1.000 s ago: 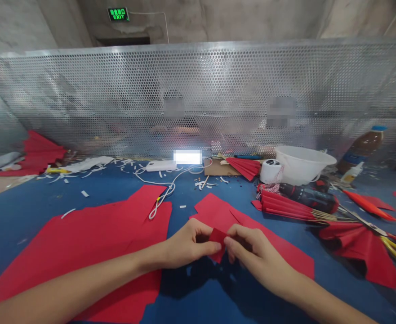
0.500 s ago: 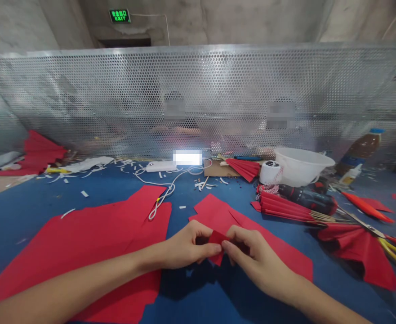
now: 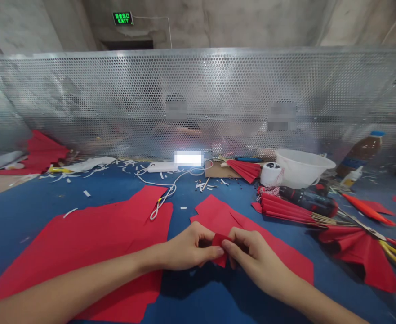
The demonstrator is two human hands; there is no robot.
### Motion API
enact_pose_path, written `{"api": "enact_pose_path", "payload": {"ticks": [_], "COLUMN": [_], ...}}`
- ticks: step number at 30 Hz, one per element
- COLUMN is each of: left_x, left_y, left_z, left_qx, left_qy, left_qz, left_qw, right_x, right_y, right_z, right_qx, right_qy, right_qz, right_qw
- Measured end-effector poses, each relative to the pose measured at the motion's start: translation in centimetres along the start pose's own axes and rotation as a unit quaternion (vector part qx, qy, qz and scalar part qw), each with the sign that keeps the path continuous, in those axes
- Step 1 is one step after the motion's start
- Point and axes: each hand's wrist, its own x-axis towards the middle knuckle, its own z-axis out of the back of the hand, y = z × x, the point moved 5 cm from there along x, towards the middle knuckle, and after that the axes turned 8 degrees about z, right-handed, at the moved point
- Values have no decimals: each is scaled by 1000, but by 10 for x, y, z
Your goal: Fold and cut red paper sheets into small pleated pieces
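Note:
Both my hands meet low in the middle of the blue table [image 3: 22, 211] and pinch one small folded piece of red paper [image 3: 220, 241]. My left hand [image 3: 187, 246] grips its left side with thumb and fingers closed. My right hand [image 3: 248, 252] pinches its right side, fingers curled. Just behind the hands lies a red paper sheet [image 3: 218, 211]. A large red paper sheet [image 3: 93, 238] lies under my left forearm.
Pleated red paper fans [image 3: 285, 208], a dark power drill [image 3: 310, 201], yellow-handled scissors [image 3: 391, 251], a white bowl [image 3: 302, 167], a string spool [image 3: 271, 173] and a brown bottle [image 3: 361, 152] crowd the right. A white cable [image 3: 164, 193], power bank [image 3: 160, 167] and paper scraps lie behind. A perforated metal screen [image 3: 198, 99] closes the back.
The hands have drawn closer together on the red piece, which now shows less between the fingers. The view has dipped slightly.

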Motion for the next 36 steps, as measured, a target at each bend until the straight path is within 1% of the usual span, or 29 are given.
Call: {"api": "enact_pose_path", "payload": {"ticks": [4,11,14,18,20,22,26,30,33,36], "left_x": [0,1,2,3,3,2,1,4,6,7], "left_y": [1,2,2,2,3,4,3,2,3,5], "left_z": [-1,1,2,4,4,4,4,6,10,10], "left_qx": [5,-6,-11,-15,-12,-7,-3,-41,-78,-85], "left_qy": [1,-3,-8,-17,-16,-11,-7,-21,-45,-57], "left_qz": [9,-1,0,2,5,12,16,-8,-17,-12], "left_qw": [1000,1000,1000,1000,1000,1000,1000,999,996,995], "right_x": [-1,1,2,3,4,3,2,2,3,2], "right_y": [-3,-4,-6,-7,-8,-9,-10,-10,-8,-7], "right_z": [0,0,1,5,5,4,4,3,-2,-3], "right_qx": [-5,69,90,123,141,147,119,101,92,74], "right_qy": [-1,-2,-18,-61,-71,-63,-51,-56,-20,3], "right_qz": [-7,-21,-28,-24,-32,-36,-33,-37,-48,-52], "right_qw": [1000,997,995,990,987,987,991,993,994,996]}}
